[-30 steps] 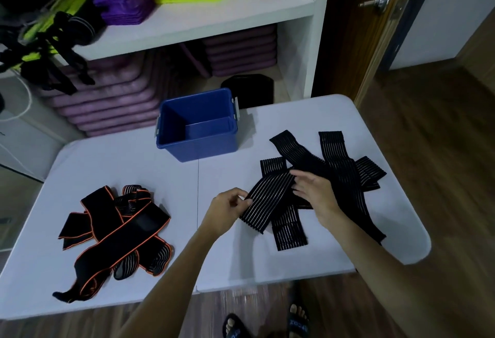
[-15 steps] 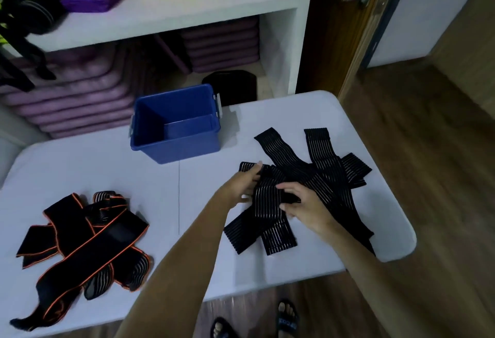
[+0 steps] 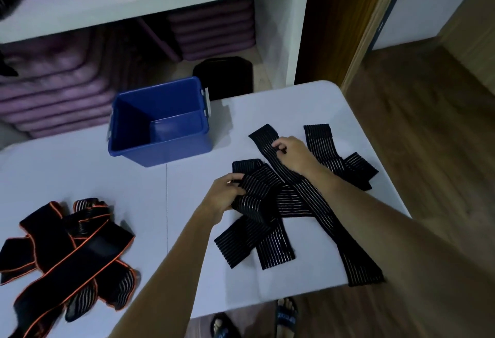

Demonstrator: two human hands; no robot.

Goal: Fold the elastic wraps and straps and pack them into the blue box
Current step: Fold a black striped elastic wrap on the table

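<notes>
Over at 8 o'clock the orange-edged straps (image 3: pixel 67 246) lie untouched, and the blue box (image 3: pixel 160 123) at 11 o'clock holds nothing yet. Near centre the left hand (image 3: pixel 225 195) now grips a doubled-over striped wrap (image 3: pixel 257 190), while the right hand (image 3: pixel 290 154) has reached out to 1 o'clock and pinches a long wrap (image 3: pixel 316 203) in the black pile; I judge the first fold nearly made, packing not begun

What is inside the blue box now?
The blue box shows only its bare floor and inner walls; no wraps are inside. Its near wall hides the front strip of the floor.
</notes>
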